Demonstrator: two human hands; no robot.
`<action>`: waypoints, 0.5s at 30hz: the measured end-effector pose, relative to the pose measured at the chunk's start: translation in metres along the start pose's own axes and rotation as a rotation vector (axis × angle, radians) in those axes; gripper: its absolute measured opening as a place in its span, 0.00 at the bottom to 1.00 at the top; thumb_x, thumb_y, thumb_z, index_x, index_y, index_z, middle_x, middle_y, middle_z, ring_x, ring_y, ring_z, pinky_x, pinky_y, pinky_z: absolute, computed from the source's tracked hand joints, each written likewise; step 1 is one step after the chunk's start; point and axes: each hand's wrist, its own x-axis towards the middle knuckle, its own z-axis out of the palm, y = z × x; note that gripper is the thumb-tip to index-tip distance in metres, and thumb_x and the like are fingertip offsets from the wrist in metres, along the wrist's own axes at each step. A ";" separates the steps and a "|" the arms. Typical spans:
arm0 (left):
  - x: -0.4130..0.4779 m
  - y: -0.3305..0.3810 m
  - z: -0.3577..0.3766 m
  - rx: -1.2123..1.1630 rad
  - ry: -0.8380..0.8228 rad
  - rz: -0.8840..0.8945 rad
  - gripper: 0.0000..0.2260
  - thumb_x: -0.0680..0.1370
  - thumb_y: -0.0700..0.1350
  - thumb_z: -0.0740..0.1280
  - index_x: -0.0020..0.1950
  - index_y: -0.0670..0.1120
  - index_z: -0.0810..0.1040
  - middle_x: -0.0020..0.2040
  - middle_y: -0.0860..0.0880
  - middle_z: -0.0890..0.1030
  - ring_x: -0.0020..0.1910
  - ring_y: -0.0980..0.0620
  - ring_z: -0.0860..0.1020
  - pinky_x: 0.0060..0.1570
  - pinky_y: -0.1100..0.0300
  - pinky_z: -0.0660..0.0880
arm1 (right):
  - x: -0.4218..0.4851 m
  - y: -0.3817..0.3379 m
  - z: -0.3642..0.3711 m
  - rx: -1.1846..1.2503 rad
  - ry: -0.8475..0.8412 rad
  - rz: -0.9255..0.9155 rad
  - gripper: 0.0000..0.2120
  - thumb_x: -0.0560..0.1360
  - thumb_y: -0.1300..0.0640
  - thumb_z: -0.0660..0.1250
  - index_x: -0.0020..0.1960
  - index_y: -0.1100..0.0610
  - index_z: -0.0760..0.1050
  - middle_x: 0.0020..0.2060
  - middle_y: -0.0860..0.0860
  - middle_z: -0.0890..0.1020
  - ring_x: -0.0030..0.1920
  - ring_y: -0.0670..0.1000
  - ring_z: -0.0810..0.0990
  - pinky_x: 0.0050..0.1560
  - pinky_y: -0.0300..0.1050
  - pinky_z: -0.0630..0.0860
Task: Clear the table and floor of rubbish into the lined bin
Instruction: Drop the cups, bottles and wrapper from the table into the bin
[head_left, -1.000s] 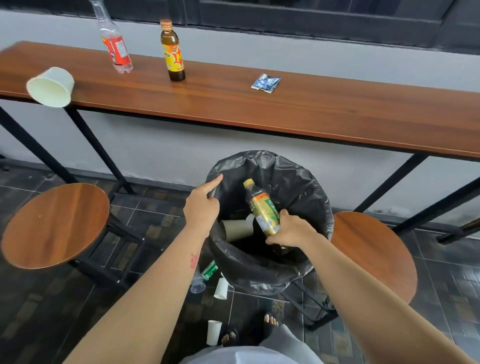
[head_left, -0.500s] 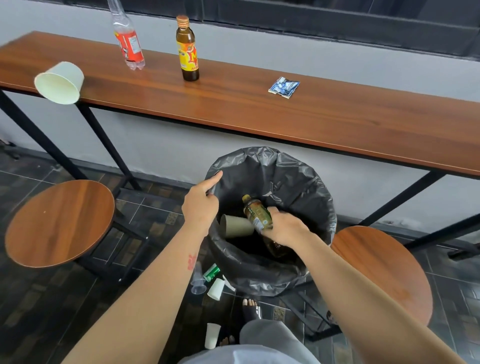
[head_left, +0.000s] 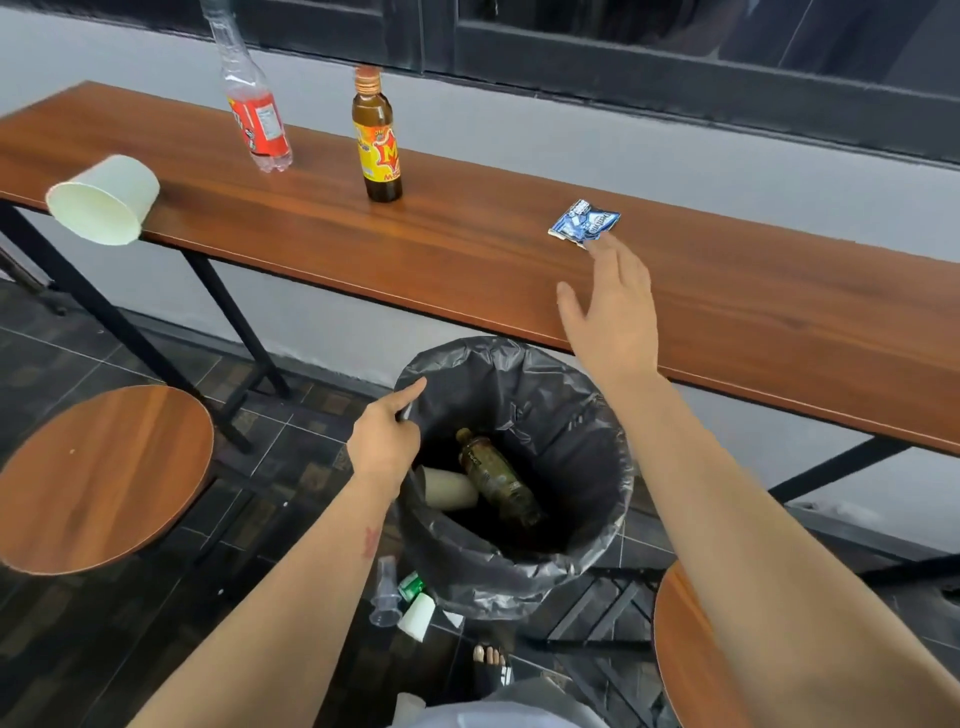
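A bin with a black liner (head_left: 566, 395) stands under the long wooden table (head_left: 467, 260). Inside it lie a green-labelled bottle (head_left: 493, 475) and a paper cup (head_left: 449, 491). My left hand (head_left: 384, 441) pinches the liner's left rim. My right hand (head_left: 615, 306) is open above the table, its fingertips just short of a blue wrapper (head_left: 584, 226). On the table also stand a brown bottle (head_left: 378, 145) and a clear bottle with a red label (head_left: 254, 114). A white paper cup (head_left: 101, 200) lies tipped at the table's left edge.
Round wooden stools stand at the left (head_left: 98, 478) and right (head_left: 691, 654). On the dark tiled floor by the bin lie a clear plastic cup (head_left: 385, 597), a white cup (head_left: 418, 616) and a green item (head_left: 410, 587). My foot in a sandal (head_left: 491, 657) is beside them.
My right hand let the green-labelled bottle drop into the bin, then rose and reached over the table toward the blue wrapper. The left hand kept hold of the liner rim.
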 end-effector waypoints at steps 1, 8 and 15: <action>0.004 0.001 0.001 0.002 0.007 -0.021 0.31 0.75 0.30 0.55 0.64 0.64 0.76 0.64 0.55 0.78 0.38 0.55 0.78 0.24 0.65 0.65 | 0.013 0.004 0.005 -0.030 -0.063 0.036 0.27 0.79 0.52 0.63 0.74 0.62 0.64 0.74 0.58 0.65 0.75 0.58 0.60 0.74 0.52 0.59; 0.024 0.009 0.006 0.074 0.016 -0.057 0.34 0.73 0.29 0.52 0.66 0.64 0.73 0.65 0.54 0.78 0.38 0.51 0.79 0.23 0.63 0.64 | 0.080 0.024 0.044 -0.238 -0.383 0.137 0.34 0.80 0.39 0.53 0.80 0.54 0.49 0.79 0.54 0.48 0.79 0.55 0.44 0.77 0.54 0.48; 0.030 0.013 0.010 0.094 0.044 -0.060 0.32 0.75 0.29 0.53 0.67 0.62 0.74 0.64 0.55 0.78 0.40 0.52 0.78 0.24 0.65 0.65 | 0.094 0.029 0.055 -0.318 -0.484 0.047 0.31 0.80 0.36 0.45 0.80 0.48 0.50 0.79 0.54 0.52 0.79 0.55 0.46 0.77 0.55 0.45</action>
